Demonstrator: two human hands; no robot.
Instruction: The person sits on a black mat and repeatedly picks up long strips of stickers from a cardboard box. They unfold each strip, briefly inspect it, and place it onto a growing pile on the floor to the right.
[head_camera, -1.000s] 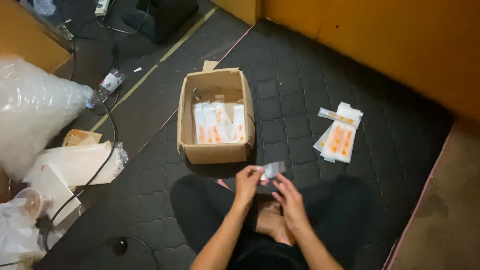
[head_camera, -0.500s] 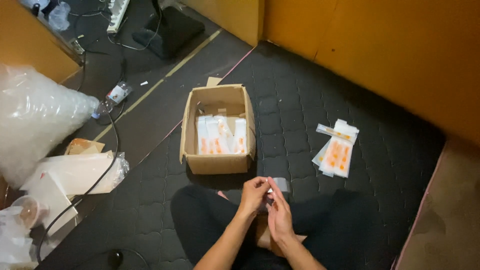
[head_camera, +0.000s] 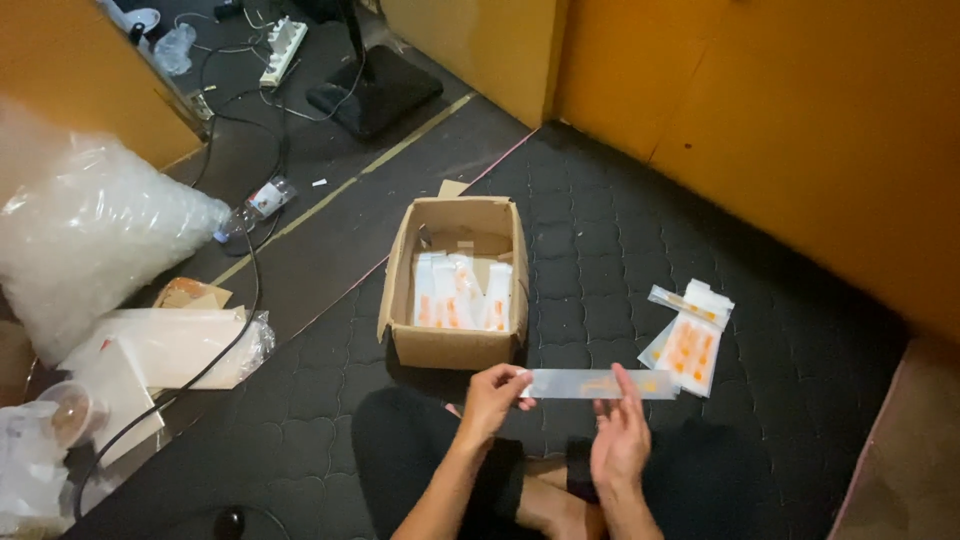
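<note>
A: What are the hands on?

B: The left hand pinches the left end of a long clear strip, fingers closed on it. The right hand lies against the strip from below, near its middle, with fingers stretched out flat, not curled around it. The strip is held level above the person's lap, just in front of the box.

A: And the box?

B: An open cardboard box stands on the dark mat, near the mat's left edge. Inside it, white packets with orange markings stand on end, leaning against each other in the near half; the far half shows bare cardboard.

A: Anything outside it?

B: A small pile of the same kind of packets lies on the mat to the right of the box, well apart from it. Off the mat, on the floor to the left, there is a big clear plastic bag, some flat white sheets with a black cable running across them, and a lidded plastic cup.
</note>
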